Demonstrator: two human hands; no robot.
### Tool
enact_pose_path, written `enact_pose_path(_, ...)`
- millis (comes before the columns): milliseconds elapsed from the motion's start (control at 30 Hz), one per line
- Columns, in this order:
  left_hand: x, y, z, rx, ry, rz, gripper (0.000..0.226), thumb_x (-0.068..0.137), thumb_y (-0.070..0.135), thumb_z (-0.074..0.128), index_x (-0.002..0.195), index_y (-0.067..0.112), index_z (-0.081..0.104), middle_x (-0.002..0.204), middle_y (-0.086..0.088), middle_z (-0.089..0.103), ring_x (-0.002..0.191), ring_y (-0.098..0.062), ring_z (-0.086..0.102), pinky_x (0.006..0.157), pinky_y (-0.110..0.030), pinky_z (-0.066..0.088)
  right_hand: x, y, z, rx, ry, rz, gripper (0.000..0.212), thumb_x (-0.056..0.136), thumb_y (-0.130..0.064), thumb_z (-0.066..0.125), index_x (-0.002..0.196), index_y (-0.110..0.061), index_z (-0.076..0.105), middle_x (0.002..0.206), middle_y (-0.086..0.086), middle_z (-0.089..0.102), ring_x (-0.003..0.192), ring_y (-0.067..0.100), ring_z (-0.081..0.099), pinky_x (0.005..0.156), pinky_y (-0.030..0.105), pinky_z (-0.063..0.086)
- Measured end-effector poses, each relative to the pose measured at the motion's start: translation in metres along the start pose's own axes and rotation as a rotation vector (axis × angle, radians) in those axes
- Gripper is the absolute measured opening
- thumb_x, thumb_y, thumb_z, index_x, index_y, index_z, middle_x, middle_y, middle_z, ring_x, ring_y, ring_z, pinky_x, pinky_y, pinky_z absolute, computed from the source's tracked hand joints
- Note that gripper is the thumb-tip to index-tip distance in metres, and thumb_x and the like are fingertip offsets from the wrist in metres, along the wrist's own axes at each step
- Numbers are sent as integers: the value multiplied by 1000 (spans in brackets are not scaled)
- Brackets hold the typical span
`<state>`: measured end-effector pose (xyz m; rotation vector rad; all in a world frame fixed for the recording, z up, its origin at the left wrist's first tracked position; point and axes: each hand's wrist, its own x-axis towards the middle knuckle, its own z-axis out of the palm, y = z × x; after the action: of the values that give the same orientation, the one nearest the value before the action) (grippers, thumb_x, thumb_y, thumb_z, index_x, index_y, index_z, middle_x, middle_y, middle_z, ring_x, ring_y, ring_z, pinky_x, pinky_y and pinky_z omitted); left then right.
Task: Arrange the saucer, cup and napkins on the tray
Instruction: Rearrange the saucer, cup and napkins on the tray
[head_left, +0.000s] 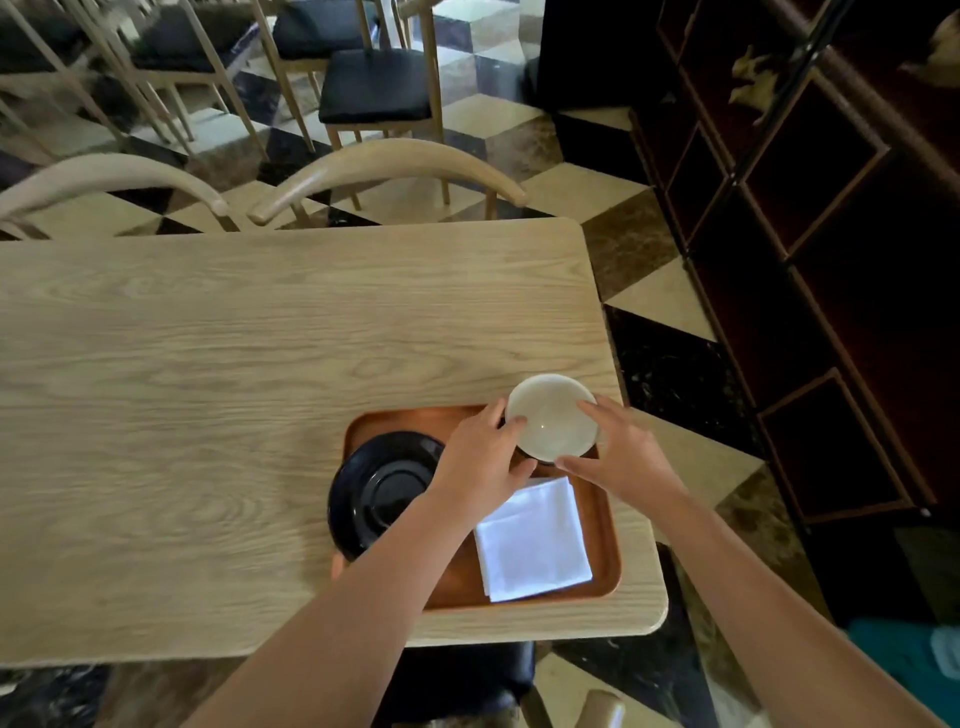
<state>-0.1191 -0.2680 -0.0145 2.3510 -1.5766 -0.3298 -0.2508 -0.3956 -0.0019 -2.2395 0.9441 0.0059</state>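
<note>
Your left hand (480, 457) and right hand (618, 457) hold the white cup (551, 418) between them, with your fingers curled against its two sides, at the far right corner of the brown tray (605, 525). The black saucer (382, 491) lies on the tray's left side, partly over the edge. The folded white napkins (532, 540) lie on the tray just below the cup.

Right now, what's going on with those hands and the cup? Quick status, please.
Left hand and right hand both on the white cup, over the tray's far right corner. Black saucer left, napkins near right. Nothing in the way.
</note>
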Motion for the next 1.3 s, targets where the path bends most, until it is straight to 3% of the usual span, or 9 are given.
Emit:
enact_pose_path(133, -2, -4, 6, -81, 53, -17, 40, 77, 28, 71, 109, 6, 62, 125, -11, 53, 98, -29, 59, 79, -36, 49, -3, 0, 1, 63, 10, 19, 83, 70, -30, 78, 139, -17, 34, 149, 2, 33, 135, 18, 33, 107, 28, 28)
enact_pose_path(333, -17, -11, 10, -128, 109, -7, 38, 73, 25, 75, 103, 5, 64, 129, -11, 55, 105, -28, 59, 77, -35, 52, -11, -7, 4, 96, 26, -23, 79, 68, -29, 79, 134, -22, 35, 131, 0, 51, 116, 17, 48, 87, 21, 34)
enact_pose_path(600, -27, -19, 9, -122, 113, -17, 35, 73, 27, 74, 99, 6, 64, 131, -9, 53, 104, -27, 60, 72, -37, 56, -16, -15, 10, 84, 21, -51, 81, 68, -32, 78, 135, -21, 34, 134, 0, 49, 117, 20, 49, 91, 31, 42)
enact_pose_path(800, -34, -20, 4, -106, 131, 9, 45, 74, 46, 50, 94, 8, 64, 128, -7, 56, 92, -26, 63, 59, -30, 54, -20, -14, 17, 63, 15, -53, 79, 71, -33, 77, 135, -22, 32, 132, 3, 50, 107, 19, 54, 84, 29, 43)
enact_pose_path(900, -33, -20, 3, -112, 104, -2, 36, 76, 34, 65, 99, 6, 63, 132, -9, 52, 97, -29, 62, 65, -32, 53, -19, -9, 22, 35, 20, -89, 81, 72, -36, 75, 138, -21, 31, 144, 1, 40, 125, 20, 44, 95, 30, 39)
enact_pose_path(1000, -41, -14, 5, -110, 129, -51, 52, 78, 28, 69, 123, 7, 52, 142, -19, 42, 119, -33, 52, 88, -38, 50, -27, -3, 26, -7, 93, -160, 82, 75, -34, 74, 141, -18, 29, 151, 0, 28, 136, 17, 29, 104, 31, 33)
enact_pose_path(1067, -59, -5, 9, -130, 200, -101, 59, 80, 27, 66, 131, 9, 44, 143, -20, 40, 127, -31, 43, 99, -39, 43, -42, 8, 32, -67, 192, -205, 77, 75, -29, 74, 139, -15, 34, 148, 5, 35, 135, 20, 33, 105, 37, 36)
enact_pose_path(1200, -110, 15, 36, -55, 183, 65, 39, 82, 29, 54, 119, 14, 51, 125, -7, 55, 110, -23, 54, 91, -39, 50, -75, 36, 52, -214, 220, -388, 63, 72, -20, 77, 128, -13, 48, 135, 12, 51, 126, 24, 44, 93, 47, 50)
enact_pose_path(1300, -132, 23, 58, 15, 54, 120, 45, 75, 24, 73, 116, 18, 56, 121, -6, 62, 109, -22, 60, 86, -36, 55, -84, 45, 63, -335, 144, -506, 67, 73, -24, 75, 133, -16, 45, 141, 13, 46, 131, 26, 41, 100, 43, 44)
